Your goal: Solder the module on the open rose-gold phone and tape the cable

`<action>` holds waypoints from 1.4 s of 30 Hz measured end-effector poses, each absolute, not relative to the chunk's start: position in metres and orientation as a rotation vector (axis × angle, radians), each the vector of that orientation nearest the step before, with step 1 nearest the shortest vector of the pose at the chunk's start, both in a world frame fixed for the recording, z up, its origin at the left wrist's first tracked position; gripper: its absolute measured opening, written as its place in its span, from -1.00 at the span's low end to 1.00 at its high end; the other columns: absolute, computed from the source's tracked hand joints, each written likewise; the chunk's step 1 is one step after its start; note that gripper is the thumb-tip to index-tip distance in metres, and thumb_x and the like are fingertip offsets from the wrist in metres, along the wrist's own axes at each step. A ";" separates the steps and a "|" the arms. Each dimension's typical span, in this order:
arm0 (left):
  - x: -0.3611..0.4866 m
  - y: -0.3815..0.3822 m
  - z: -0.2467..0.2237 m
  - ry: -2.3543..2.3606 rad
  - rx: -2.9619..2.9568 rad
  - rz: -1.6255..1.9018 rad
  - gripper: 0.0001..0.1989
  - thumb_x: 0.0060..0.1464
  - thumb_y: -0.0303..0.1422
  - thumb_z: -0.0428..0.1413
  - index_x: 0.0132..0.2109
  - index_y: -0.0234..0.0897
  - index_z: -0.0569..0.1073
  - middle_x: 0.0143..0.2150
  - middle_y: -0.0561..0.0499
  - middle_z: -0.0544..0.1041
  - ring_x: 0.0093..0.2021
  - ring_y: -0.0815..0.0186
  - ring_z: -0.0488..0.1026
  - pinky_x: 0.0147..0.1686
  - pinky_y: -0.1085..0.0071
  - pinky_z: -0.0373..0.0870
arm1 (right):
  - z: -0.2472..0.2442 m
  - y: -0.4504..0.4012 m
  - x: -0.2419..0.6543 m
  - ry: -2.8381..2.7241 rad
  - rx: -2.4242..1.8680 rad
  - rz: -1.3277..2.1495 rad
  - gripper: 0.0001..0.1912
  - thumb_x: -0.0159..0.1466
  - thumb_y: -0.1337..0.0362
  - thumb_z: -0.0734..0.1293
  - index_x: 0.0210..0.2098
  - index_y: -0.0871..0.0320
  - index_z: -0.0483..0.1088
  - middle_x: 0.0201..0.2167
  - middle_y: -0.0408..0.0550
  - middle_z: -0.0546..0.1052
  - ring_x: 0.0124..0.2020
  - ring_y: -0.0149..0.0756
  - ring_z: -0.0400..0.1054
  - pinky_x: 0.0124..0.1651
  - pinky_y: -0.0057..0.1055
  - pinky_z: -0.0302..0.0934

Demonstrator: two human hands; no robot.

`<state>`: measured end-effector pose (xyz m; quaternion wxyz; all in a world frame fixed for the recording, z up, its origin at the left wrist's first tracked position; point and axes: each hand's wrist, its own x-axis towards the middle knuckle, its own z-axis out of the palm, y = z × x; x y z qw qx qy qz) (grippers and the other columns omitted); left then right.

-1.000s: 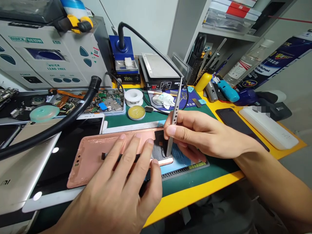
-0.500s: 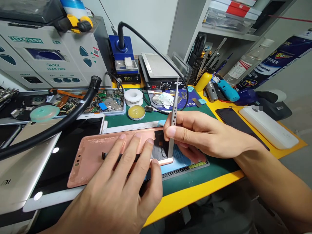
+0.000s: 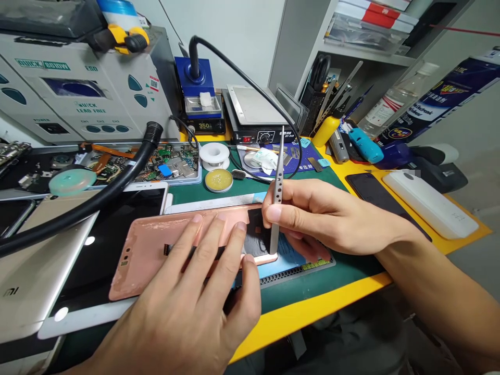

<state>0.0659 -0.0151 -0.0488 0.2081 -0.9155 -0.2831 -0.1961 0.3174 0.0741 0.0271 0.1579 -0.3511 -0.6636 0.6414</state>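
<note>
A pink phone back cover (image 3: pixel 148 234) lies inner side up in front of me, with a black sheet (image 3: pixel 255 242) near its right end. My left hand (image 3: pixel 195 281) rests on the cover, fingers spread across it and the thumb at its near edge. Between the thumb and fingers of my right hand (image 3: pixel 312 213) is a pair of metal tweezers (image 3: pixel 278 182), nearly upright. Their pointed tips face up, while the broad end meets the cover's right end beside the black sheet. My left palm hides part of the cover's near side.
Behind the cover are a solder spool (image 3: pixel 214 154), a tin of yellow paste (image 3: pixel 219 180) and a tray of circuit boards (image 3: pixel 172 161). A black hose (image 3: pixel 128 177) crosses the left side over phones. A dark phone (image 3: pixel 383 200) and a white case (image 3: pixel 429 203) lie at right.
The tweezers' upper tips have leaned very slightly to the left. Both hands and the pink cover are almost where they were.
</note>
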 end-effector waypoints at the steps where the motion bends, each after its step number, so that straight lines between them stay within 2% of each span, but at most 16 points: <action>1: 0.066 -0.015 -0.049 -0.791 -2.546 -0.548 -0.64 0.31 -0.48 0.01 0.20 -0.52 0.38 0.34 -0.74 0.39 0.46 -0.58 0.30 0.30 -0.47 0.37 | 0.027 0.074 0.318 -1.871 -1.029 1.850 -0.64 0.53 0.00 0.41 -0.21 0.11 0.31 -0.69 -0.30 0.44 -0.77 -0.47 0.24 -0.72 -0.62 0.11; 7: 0.065 -0.017 -0.048 -0.785 -2.557 -0.531 -0.63 0.33 -0.48 -0.01 0.22 -0.52 0.36 0.36 -0.75 0.37 0.48 -0.59 0.26 0.32 -0.47 0.33 | 0.027 0.077 0.317 -1.769 -1.098 1.891 -0.57 0.52 -0.12 0.36 -0.24 0.05 0.22 -0.73 -0.30 0.44 -0.82 -0.42 0.23 -0.72 -0.57 0.20; 11: 0.067 -0.016 -0.046 -0.797 -2.558 -0.530 -0.65 0.31 -0.48 0.01 0.19 -0.51 0.38 0.34 -0.73 0.40 0.48 -0.58 0.27 0.31 -0.47 0.36 | 0.027 0.075 0.316 -1.803 -1.114 1.854 -0.55 0.51 -0.15 0.38 -0.23 0.06 0.24 -0.73 -0.30 0.44 -0.81 -0.44 0.23 -0.74 -0.60 0.13; 18: 0.066 -0.016 -0.051 -0.790 -2.541 -0.558 -0.63 0.32 -0.48 0.00 0.21 -0.51 0.37 0.36 -0.74 0.38 0.51 -0.58 0.22 0.32 -0.47 0.36 | 0.027 0.075 0.318 -1.854 -1.050 1.830 -0.61 0.53 -0.05 0.39 -0.22 0.08 0.27 -0.70 -0.31 0.44 -0.80 -0.48 0.21 -0.74 -0.61 0.08; 26: 0.066 -0.015 -0.049 -0.786 -2.573 -0.550 -0.64 0.32 -0.50 -0.01 0.21 -0.51 0.38 0.36 -0.75 0.36 0.55 -0.58 0.14 0.30 -0.50 0.37 | 0.026 0.075 0.318 -1.843 -1.066 1.820 -0.60 0.54 -0.06 0.38 -0.24 0.06 0.25 -0.70 -0.31 0.45 -0.81 -0.49 0.20 -0.74 -0.62 0.07; 30: 0.064 -0.018 -0.048 -0.789 -2.583 -0.532 -0.64 0.31 -0.49 0.00 0.20 -0.50 0.39 0.33 -0.72 0.38 0.51 -0.57 0.21 0.26 -0.50 0.41 | 0.027 0.075 0.318 -1.863 -1.013 1.835 -0.62 0.53 -0.01 0.41 -0.23 0.09 0.27 -0.69 -0.33 0.42 -0.77 -0.49 0.26 -0.70 -0.64 0.15; 33: 0.063 -0.019 -0.048 -0.779 -2.565 -0.549 -0.64 0.32 -0.48 -0.01 0.20 -0.50 0.39 0.33 -0.73 0.38 0.49 -0.58 0.23 0.24 -0.51 0.43 | 0.028 0.075 0.319 -1.860 -1.016 1.854 -0.62 0.54 -0.02 0.40 -0.22 0.10 0.28 -0.70 -0.33 0.42 -0.78 -0.50 0.24 -0.71 -0.64 0.11; 36: 0.063 -0.018 -0.049 -0.783 -2.555 -0.556 -0.64 0.32 -0.48 0.00 0.20 -0.50 0.38 0.35 -0.75 0.35 0.49 -0.58 0.23 0.24 -0.51 0.42 | 0.027 0.075 0.318 -1.843 -1.039 1.842 -0.61 0.56 -0.06 0.36 -0.22 0.08 0.26 -0.70 -0.32 0.44 -0.80 -0.51 0.21 -0.74 -0.65 0.07; 42: 0.065 -0.013 -0.049 -0.777 -2.572 -0.495 -0.63 0.36 -0.45 -0.04 0.23 -0.50 0.36 0.36 -0.77 0.33 0.50 -0.60 0.20 0.24 -0.52 0.42 | 0.027 0.076 0.317 -1.868 -0.947 1.880 -0.63 0.51 0.02 0.44 -0.23 0.11 0.29 -0.69 -0.37 0.41 -0.79 -0.52 0.24 -0.72 -0.66 0.15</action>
